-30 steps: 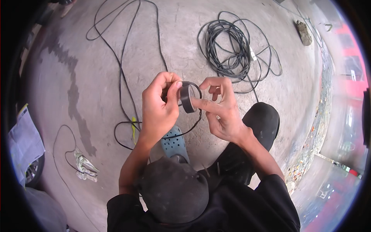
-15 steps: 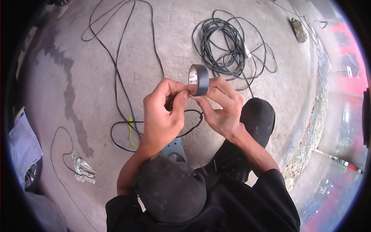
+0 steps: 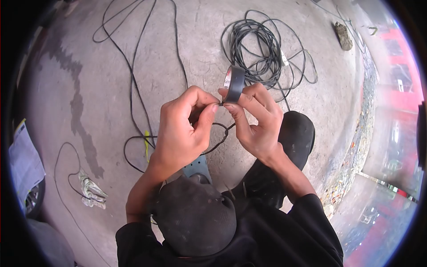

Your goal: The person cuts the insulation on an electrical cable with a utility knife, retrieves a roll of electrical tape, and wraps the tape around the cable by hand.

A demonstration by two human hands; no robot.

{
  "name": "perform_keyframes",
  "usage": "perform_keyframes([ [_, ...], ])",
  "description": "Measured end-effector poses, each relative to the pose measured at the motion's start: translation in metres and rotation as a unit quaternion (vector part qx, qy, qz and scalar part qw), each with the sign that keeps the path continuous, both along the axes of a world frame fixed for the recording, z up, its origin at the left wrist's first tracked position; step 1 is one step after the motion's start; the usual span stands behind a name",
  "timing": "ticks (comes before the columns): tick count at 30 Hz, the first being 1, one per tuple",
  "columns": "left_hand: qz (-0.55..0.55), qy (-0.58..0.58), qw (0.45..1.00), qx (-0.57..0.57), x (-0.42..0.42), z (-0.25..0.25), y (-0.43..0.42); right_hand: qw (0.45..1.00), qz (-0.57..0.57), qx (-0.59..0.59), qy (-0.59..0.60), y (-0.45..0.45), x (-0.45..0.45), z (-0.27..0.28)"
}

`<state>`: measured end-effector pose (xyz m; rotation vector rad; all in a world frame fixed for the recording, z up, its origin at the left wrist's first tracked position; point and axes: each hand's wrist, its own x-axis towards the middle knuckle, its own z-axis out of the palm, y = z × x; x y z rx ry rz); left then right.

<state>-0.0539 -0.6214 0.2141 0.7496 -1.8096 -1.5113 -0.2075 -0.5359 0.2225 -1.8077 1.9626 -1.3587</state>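
A roll of black electrical tape (image 3: 237,85), its pale printed core showing, stands tilted on the fingers of my right hand (image 3: 261,124). The right thumb and fingertips also pinch a short dark piece between the two hands, either cable or tape. My left hand (image 3: 181,127) is closed, with thumb and forefinger pinching the other end of that piece; its remaining fingers are curled out of sight. Below the hands, a black cable (image 3: 224,138) curves in a loop with what looks like a twist or knot on its right side.
A coil of black cable (image 3: 242,53) lies ahead to the right, and long cable runs cross the concrete floor (image 3: 200,26). A stone (image 3: 343,36) sits far right. On the left are a crumpled wrapper (image 3: 92,191) and a paper sheet (image 3: 26,155) near a wheel (image 3: 33,200).
My fingertips have moved slightly apart, exposing the short dark piece between them. The tape roll has shifted up and to the right with my right hand.
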Motion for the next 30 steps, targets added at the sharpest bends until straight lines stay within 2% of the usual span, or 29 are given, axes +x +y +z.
perform_keyframes([
  [7, -0.015, -0.032, 0.998, 0.043, 0.001, 0.009, -0.001, 0.982, 0.004, -0.126, 0.140, -0.003, -0.003, -0.014],
  [11, -0.023, -0.046, 0.998, 0.041, 0.001, 0.011, -0.002, 0.985, -0.003, -0.086, 0.148, 0.000, -0.001, -0.010],
  [13, -0.027, -0.046, 0.998, 0.028, 0.001, 0.010, -0.001, 0.991, -0.020, -0.032, 0.132, 0.004, 0.002, -0.006],
  [16, -0.037, -0.043, 0.998, 0.013, 0.004, 0.006, 0.000, 0.997, -0.026, -0.036, 0.055, 0.002, 0.004, -0.013],
  [23, -0.043, -0.067, 0.994, -0.072, 0.007, 0.009, 0.005, 0.992, -0.051, 0.035, -0.109, 0.000, 0.013, -0.005],
  [28, -0.022, -0.058, 0.982, -0.177, 0.007, 0.001, 0.009, 0.966, -0.076, 0.099, -0.226, 0.002, 0.013, -0.008],
  [30, -0.020, -0.050, 0.975, -0.216, 0.008, -0.003, 0.008, 0.964, -0.045, 0.112, -0.237, 0.005, 0.008, -0.012],
])
